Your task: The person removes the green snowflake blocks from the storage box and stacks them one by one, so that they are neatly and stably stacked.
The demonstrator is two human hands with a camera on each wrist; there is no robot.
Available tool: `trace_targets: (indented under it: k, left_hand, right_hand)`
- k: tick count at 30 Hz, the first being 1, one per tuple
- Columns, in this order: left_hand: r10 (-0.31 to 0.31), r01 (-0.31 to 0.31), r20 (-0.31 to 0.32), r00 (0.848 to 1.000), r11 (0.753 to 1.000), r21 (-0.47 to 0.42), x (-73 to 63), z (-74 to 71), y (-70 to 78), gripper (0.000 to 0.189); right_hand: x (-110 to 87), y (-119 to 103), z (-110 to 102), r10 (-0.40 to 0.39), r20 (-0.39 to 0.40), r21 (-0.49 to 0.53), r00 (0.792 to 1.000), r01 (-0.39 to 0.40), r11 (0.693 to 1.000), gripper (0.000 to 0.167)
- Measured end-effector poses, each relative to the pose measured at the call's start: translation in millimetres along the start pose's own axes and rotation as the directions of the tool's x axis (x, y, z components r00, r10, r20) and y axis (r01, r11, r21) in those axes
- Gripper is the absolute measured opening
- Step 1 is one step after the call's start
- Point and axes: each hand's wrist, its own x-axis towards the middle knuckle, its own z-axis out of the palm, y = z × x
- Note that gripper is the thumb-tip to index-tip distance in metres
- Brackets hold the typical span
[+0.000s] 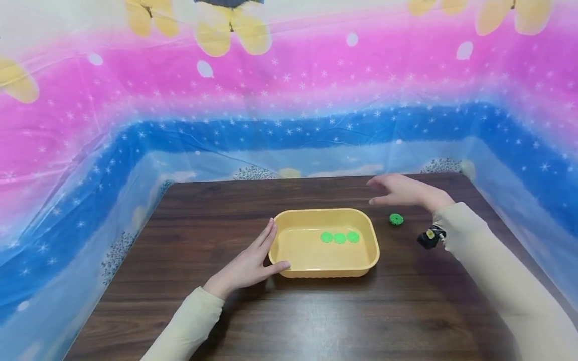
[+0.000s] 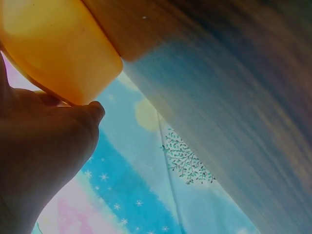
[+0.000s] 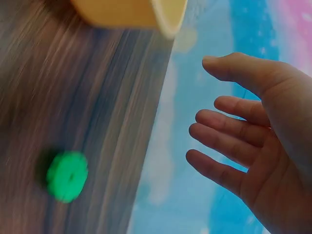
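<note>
A yellow plastic tub (image 1: pixel 311 271) stands mid-table, with three flat green scalloped discs (image 1: pixel 339 238) in a row inside it. My left hand (image 1: pixel 246 263) rests against the tub's left end, fingers straight along its side and thumb at the front left corner. In the left wrist view the thumb (image 2: pixel 90 113) touches the tub's edge. A thicker green round piece with a small centre hole (image 1: pixel 396 219) lies on the table right of the tub. Beyond that piece, my right hand (image 1: pixel 404 190) hovers with nothing in it, fingers apart in the right wrist view.
The dark wood-grain table (image 1: pixel 217 210) ends just behind the right hand. A printed pink and blue cloth (image 1: pixel 289 100) hangs around its back and sides. On the right wrist sits a small black device (image 1: pixel 429 239).
</note>
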Motion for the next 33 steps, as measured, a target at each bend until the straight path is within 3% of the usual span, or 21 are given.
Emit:
trace_targets:
  k: [7, 12, 18, 25, 33]
  left_hand:
    - [0.006, -0.006, 0.003, 1.0, 1.0, 0.0, 0.3, 0.4, -0.3, 0.105]
    - [0.007, -0.007, 0.014, 1.0, 1.0, -0.012, 0.4, 0.4, -0.2, 0.104]
    - [-0.005, 0.006, 0.011, 1.0, 1.0, -0.017, -0.4, -0.3, -1.4, 0.104]
    - [-0.011, 0.011, 0.012, 1.0, 1.0, -0.013, -0.4, -1.3, 1.4, 0.104]
    - [-0.022, 0.022, 0.002, 1.0, 1.0, -0.006, -1.5, -0.4, 3.1, 0.104]
  right_hand:
    - [28.5, -52, 1, -0.145, 0.038, 0.018, 0.989, 0.144, 0.989, 0.059]
    - [45.9, -80, 9, -0.203, 0.085, -0.006, 0.975, 0.205, 0.979, 0.055]
    - [61.5, -106, 30, -0.292, 0.17, -0.06, 0.941, 0.306, 0.95, 0.048]
    - [63.2, -119, 49, -0.331, 0.194, -0.086, 0.924, 0.352, 0.932, 0.044]
    - [66.9, -119, 66, -0.293, 0.328, -0.103, 0.898, 0.342, 0.934, 0.032]
